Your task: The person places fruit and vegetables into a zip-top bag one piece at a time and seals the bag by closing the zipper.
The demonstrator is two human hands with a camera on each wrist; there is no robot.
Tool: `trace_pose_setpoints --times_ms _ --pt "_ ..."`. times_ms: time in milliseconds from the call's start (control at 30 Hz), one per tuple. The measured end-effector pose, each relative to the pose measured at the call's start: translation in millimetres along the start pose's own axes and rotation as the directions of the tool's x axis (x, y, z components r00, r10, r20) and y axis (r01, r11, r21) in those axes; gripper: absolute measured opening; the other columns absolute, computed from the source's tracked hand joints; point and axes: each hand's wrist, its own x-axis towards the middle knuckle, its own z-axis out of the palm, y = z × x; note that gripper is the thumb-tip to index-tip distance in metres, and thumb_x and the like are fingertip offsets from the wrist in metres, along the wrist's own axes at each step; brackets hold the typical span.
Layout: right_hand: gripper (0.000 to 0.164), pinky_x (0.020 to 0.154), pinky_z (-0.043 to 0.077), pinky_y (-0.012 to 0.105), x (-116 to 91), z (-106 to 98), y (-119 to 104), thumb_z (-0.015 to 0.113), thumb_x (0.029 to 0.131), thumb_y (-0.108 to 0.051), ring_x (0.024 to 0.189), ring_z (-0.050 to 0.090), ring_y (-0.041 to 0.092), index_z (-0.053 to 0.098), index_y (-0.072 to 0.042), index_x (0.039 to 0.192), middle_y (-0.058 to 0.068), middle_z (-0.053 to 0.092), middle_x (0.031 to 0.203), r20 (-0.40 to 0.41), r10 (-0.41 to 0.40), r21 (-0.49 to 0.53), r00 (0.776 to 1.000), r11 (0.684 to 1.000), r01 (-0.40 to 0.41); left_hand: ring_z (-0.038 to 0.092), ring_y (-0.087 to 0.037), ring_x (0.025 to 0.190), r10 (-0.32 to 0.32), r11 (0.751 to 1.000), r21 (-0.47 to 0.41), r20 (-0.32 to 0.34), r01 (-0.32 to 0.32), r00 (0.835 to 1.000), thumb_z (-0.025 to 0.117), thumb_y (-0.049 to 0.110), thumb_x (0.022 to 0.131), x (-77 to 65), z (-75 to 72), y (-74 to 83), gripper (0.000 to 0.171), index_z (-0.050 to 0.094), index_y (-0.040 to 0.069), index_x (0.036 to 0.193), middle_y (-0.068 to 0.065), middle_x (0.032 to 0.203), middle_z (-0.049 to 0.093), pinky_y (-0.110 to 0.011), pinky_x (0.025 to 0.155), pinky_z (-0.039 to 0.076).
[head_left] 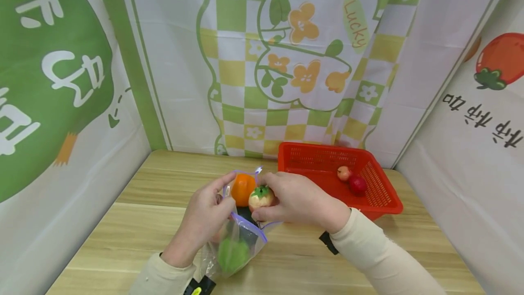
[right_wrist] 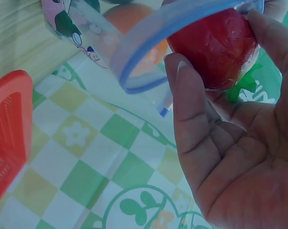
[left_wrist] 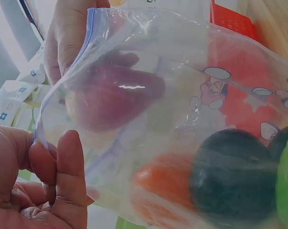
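A clear zip bag (left_wrist: 182, 57) with a purple zip edge and cartoon print is held above the wooden table. My left hand (head_left: 204, 213) pinches the rim of its mouth between thumb and fingers. In my right hand (head_left: 299, 199), thumb and fingers grip a red toy fruit (right_wrist: 215, 50) with a pale top and green leaves, at the bag's mouth. Through the plastic show an orange fruit or vegetable (head_left: 243, 189), a dark green rounded piece (left_wrist: 232, 176) and a bright green piece (head_left: 232, 255). The fruit's lower part looks blurred through the plastic in the left wrist view.
Behind my right hand stands a red plastic basket (head_left: 380, 181). Inside it lie a small pinkish fruit (head_left: 344, 173) and a dark red fruit (head_left: 358, 185). Printed curtains (head_left: 303, 58) enclose the wooden table (head_left: 135, 222) at the back and both sides.
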Motion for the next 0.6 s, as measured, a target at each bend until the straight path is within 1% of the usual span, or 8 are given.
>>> trace_pose_setpoints --times_ms 167,367,600 --pt "0.047 0.058 0.044 0.021 0.3 3.8 -0.8 0.067 0.079 -0.058 0.066 0.051 0.006 0.059 -0.021 0.107 -0.012 0.053 0.079 0.02 0.009 0.007 1.0 1.0 -0.009 0.036 -0.013 0.04 -0.001 1.0 -0.014 0.002 0.001 1.0 0.053 0.009 0.081 0.1 0.2 -0.4 0.062 0.05 0.031 0.139 -0.007 0.055 0.052 -0.021 0.033 0.027" --pt "0.042 0.053 0.044 0.021 -0.4 7.8 -1.3 0.066 0.08 -0.058 0.062 0.05 0.006 0.055 -0.022 0.099 -0.011 0.052 0.074 0.039 0.01 0.011 0.999 1.0 -0.01 0.035 -0.012 0.04 0.007 1.0 -0.02 -0.001 -0.007 1.0 0.053 0.008 0.081 0.0 0.1 -0.9 0.062 0.051 0.03 0.139 -0.006 0.054 0.05 -0.021 0.033 0.027" --pt "0.044 0.052 0.043 0.02 -2.2 13.1 0.1 0.066 0.081 -0.058 0.061 0.048 0.006 0.054 -0.02 0.1 -0.01 0.051 0.073 0.033 -0.014 0.0 0.999 1.0 0.014 0.034 -0.012 0.039 0.008 1.0 -0.018 -0.002 -0.008 1.0 0.053 0.008 0.081 -0.7 0.3 -1.0 0.061 0.051 0.03 0.138 -0.006 0.053 0.049 -0.021 0.032 0.027"
